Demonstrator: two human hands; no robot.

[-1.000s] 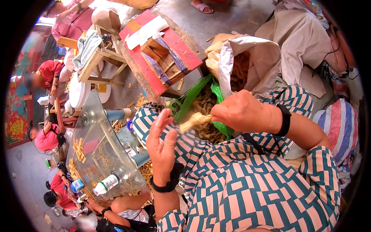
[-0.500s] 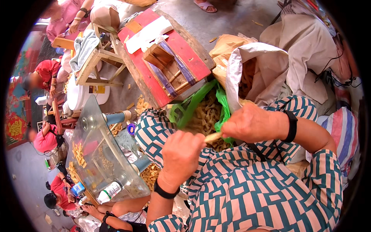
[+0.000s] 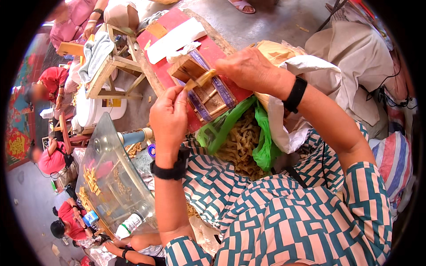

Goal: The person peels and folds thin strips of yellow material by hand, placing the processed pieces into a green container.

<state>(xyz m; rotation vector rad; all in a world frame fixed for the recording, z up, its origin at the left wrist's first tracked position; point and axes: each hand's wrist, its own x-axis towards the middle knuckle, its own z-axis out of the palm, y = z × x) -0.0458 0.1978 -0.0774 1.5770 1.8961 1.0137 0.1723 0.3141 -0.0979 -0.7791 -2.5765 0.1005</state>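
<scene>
A flat yellowish-brown strip (image 3: 200,80) is stretched between my two hands, over a small wooden frame. My left hand (image 3: 170,113) pinches its near left end between thumb and fingers. My right hand (image 3: 248,68) grips the other end, fingers closed. The wooden frame (image 3: 205,95) has purple-wrapped side rails, thin crossing rods and a tilted wooden block (image 3: 188,68). It rests on a red board (image 3: 159,40) with worn wooden edges. Below my hands, an open green plastic bag (image 3: 265,144) holds many similar-coloured folded pieces (image 3: 239,144).
White paper (image 3: 175,41) lies on the red board. A white sack (image 3: 293,128) stands right of the green bag. At left are a glass table (image 3: 115,173) with strips and bottles, a wooden stool (image 3: 111,66) with a towel, and several other people.
Both hands have moved up and away from the green bag to above the wooden frame, carrying the strip. It now shows as longer and flatter between them.
</scene>
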